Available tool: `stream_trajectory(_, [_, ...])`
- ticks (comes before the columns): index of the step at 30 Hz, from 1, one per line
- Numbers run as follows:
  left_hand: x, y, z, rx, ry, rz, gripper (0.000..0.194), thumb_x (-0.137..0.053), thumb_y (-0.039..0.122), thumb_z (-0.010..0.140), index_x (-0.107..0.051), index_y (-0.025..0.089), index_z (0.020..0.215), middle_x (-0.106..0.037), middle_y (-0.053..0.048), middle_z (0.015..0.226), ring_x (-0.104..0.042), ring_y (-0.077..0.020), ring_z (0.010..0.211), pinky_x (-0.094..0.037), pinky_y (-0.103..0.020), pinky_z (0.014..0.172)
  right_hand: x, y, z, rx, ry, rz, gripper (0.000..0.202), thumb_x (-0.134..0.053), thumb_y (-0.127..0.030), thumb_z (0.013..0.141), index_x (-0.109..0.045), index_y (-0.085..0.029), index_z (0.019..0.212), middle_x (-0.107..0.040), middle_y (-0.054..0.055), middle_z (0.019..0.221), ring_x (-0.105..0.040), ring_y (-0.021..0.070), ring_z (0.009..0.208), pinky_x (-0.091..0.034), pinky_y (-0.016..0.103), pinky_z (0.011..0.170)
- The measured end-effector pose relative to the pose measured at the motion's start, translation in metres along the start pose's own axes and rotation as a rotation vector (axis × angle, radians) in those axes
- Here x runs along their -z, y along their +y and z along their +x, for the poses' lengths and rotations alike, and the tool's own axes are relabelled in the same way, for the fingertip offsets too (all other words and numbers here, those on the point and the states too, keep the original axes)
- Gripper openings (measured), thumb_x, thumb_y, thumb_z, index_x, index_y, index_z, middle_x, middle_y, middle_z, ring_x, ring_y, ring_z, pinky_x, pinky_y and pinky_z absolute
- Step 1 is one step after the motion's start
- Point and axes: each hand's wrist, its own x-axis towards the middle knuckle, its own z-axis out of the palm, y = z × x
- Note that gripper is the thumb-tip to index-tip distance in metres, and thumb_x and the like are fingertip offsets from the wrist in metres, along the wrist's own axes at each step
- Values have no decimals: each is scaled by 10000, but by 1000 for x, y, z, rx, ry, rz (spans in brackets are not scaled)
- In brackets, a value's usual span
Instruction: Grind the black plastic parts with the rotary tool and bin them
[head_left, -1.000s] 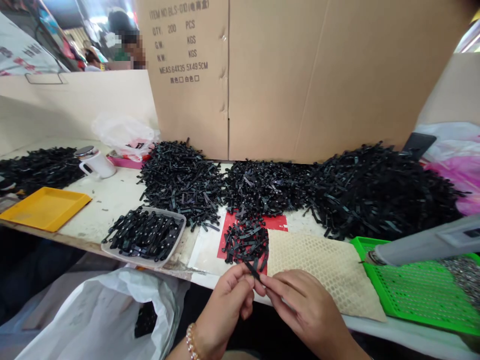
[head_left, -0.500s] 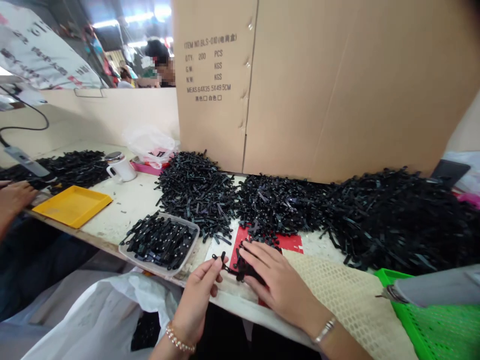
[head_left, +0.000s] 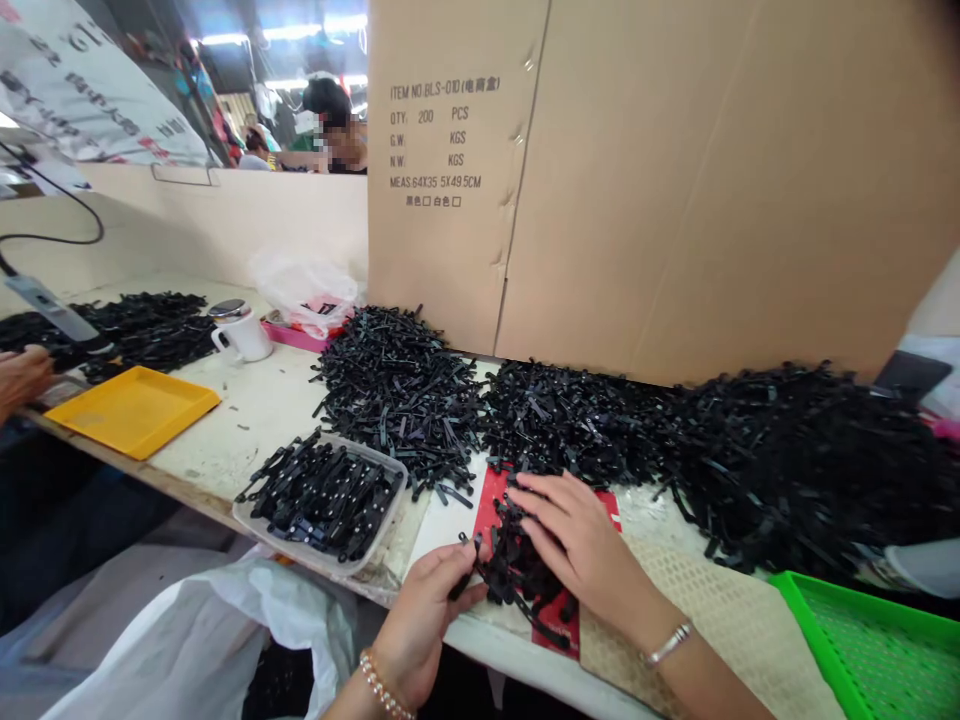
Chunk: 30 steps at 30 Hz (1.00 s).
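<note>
My left hand (head_left: 431, 615) is at the table's front edge, thumb and forefinger pinched on a small black strip-like part (head_left: 463, 575). Beside it, my right hand (head_left: 589, 550) lies over a small heap of the same black parts (head_left: 510, 560), its fingers stretched out and slightly apart. That heap rests on a red printed sheet (head_left: 553, 625) and partly hides it. Left of my hands, a clear plastic tub (head_left: 403, 478) is filled with black strips showing pale dots. Larger piles of black parts (head_left: 405, 390) lie just behind.
A tall cardboard sheet (head_left: 675, 180) stands behind the piles. At right are a green basket (head_left: 862, 640), a textured mat (head_left: 697, 590) and a grey cylindrical tool (head_left: 926, 568). Leftward are a yellow tray (head_left: 135, 410), a white mug (head_left: 244, 335) and another person's hand (head_left: 22, 380).
The view has shifted slightly. My right hand has slid a little to the right, uncovering more of the small heap. My left hand still pinches a part. The grey tool now shows less, farther right.
</note>
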Motion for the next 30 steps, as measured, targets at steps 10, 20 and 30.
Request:
stream_trajectory(10, [-5, -5, -1, 10, 9, 7, 324, -811, 424, 592, -743, 153, 756, -705, -95, 946, -593, -200, 927, -474, -289, 844, -16, 40, 33, 46, -17, -353, 237, -504, -39, 848, -676, -187, 920, -606, 69, 913, -543, 241, 875, -445, 475, 917])
stream_trajectory(20, [-13, 11, -12, -228, 34, 256, 315, -728, 463, 692, -753, 176, 822, -573, -107, 1304, -476, -282, 1224, -340, -348, 1047, 7, 39, 9, -337, 174, 524, 269, -503, -395, 930, -630, -199, 1063, -620, 73, 979, -587, 217, 868, -501, 362, 795])
stream_trajectory(30, [-42, 9, -47, -240, -280, 444, 328, -637, 481, 786, -713, 170, 715, -707, -81, 982, -599, -211, 926, -429, -295, 875, 35, -25, -42, -592, -14, 1042, 359, -541, -526, 890, -626, -188, 805, -574, 11, 761, -520, 161, 732, -425, 244, 678])
